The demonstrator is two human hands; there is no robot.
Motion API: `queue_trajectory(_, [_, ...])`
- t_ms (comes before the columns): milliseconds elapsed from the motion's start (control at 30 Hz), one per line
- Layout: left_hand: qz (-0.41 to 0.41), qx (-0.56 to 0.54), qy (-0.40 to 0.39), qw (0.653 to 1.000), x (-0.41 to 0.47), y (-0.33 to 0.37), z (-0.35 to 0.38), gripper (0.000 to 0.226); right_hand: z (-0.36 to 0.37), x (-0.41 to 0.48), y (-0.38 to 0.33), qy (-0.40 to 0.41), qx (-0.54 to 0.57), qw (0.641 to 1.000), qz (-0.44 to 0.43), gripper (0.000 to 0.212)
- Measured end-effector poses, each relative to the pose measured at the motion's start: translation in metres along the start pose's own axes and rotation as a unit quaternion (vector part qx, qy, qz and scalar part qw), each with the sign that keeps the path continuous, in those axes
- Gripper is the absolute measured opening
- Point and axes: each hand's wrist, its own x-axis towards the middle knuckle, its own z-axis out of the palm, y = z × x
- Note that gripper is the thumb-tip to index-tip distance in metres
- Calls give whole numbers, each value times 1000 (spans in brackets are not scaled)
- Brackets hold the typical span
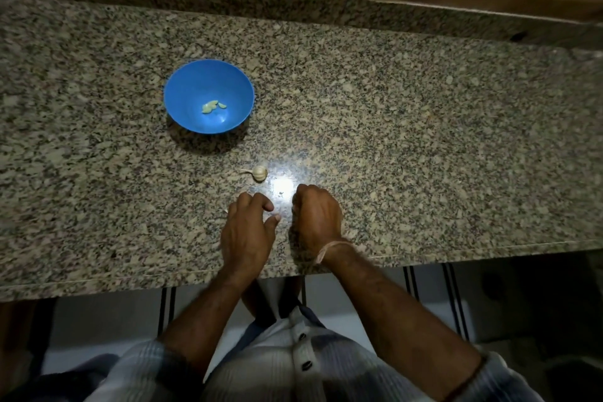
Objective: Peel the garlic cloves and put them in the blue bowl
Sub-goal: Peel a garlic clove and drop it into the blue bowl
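Shirt [303, 352] below; left hand [248, 228] loosely curled, right hand [317, 215] fisted, contents hidden. Blue bowl [195, 81] holds few peeled cloves [212, 106]; garlic bulb [259, 173] remains unpeeled.

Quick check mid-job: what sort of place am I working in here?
Most likely a home kitchen: a speckled granite counter, a blue bowl holding peeled garlic cloves, and a whole garlic bulb lying on the counter.

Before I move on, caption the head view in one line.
Left hand and right hand at a counter beside a garlic bulb; peeled cloves in the blue bowl.
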Motion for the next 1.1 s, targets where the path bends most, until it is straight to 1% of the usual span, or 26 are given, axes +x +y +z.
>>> queue_trajectory(33, [-15,-48,-8,999,1,2,1,11,-3,3,5,-22,103,994,30,10])
queue_trajectory(67, [-38,-127,-21,991,1,5,1,9,-8,4,10,-48,218,973,55,13])
queue_trajectory(100, [-68,-207,-39,975,1,10,-2,15,-12,1,13,-66,318,943,72,14])
queue_trajectory(133, [-94,-265,-51,958,0,13,-2,22,-16,-5,14,-81,393,912,85,12])
queue_trajectory(167, [-104,-291,-55,949,-1,15,-3,25,-17,-12,14,-98,456,879,97,8])
queue_trajectory(233, [-89,-290,-49,952,-5,15,-3,21,-17,-26,10,-124,537,823,137,6])
queue_trajectory(267, [-77,-279,-44,956,-7,15,-4,20,-17,-32,8,-129,555,808,149,8])
queue_trajectory(333, [-47,-251,-50,966,-10,16,-8,22,-15,-38,10,-133,570,795,158,11])
queue_trajectory(400, [-21,-206,-67,976,-13,21,-12,23,-15,-39,11,-143,563,800,151,19])
queue_trajectory(500, [-7,-143,-84,986,-15,27,-11,21,-11,-39,8,-163,524,826,126,35])
queue_trajectory(567, [4,-115,-95,989,-16,26,-9,22,-7,-38,10,-152,501,844,116,40])
queue_trajectory(633, [2,-139,-118,983,-17,29,-9,24,-4,-39,13,-110,446,884,87,40])
queue_trajectory(667, [-16,-175,-131,976,-17,32,-10,27,-2,-40,15,-78,404,910,57,40])
queue_trajectory(700, [-41,-222,-148,963,-16,35,-11,29,0,-41,17,-40,361,931,19,39])
queue_trajectory(733, [-76,-282,-170,941,-14,37,-13,31,1,-40,19,-1,320,947,-21,38])
queue_trajectory(767, [-120,-346,-198,909,-12,39,-13,33,1,-39,19,34,285,956,-59,37])
queue_trajectory(833, [-212,-454,-251,828,-7,43,-15,32,-1,-34,19,81,214,965,-128,35])
queue_trajectory(867, [-242,-491,-259,796,-6,45,-17,30,-3,-31,21,96,176,967,-157,34])
queue_trajectory(900, [-254,-506,-255,784,-5,47,-18,28,-6,-28,21,100,148,967,-179,34])
queue_trajectory(933, [-245,-497,-238,798,-7,49,-19,28,-10,-26,21,90,141,968,-187,35])
queue_trajectory(967, [-215,-453,-210,840,-10,51,-19,30,-14,-26,22,67,160,970,-171,39])
queue_trajectory(1000, [-164,-381,-170,894,-14,52,-17,33,-18,-23,21,23,204,970,-131,42])
queue_trajectory(1033, [-101,-288,-124,944,-16,49,-14,33,-22,-21,21,-46,289,955,-55,45])
queue_trajectory(1067, [-42,-208,-90,973,-19,49,-12,32,-28,-20,19,-123,394,910,39,45])
queue_trajectory(1100, [-8,-162,-65,985,-20,48,-9,30,-33,-20,16,-183,456,864,111,44])
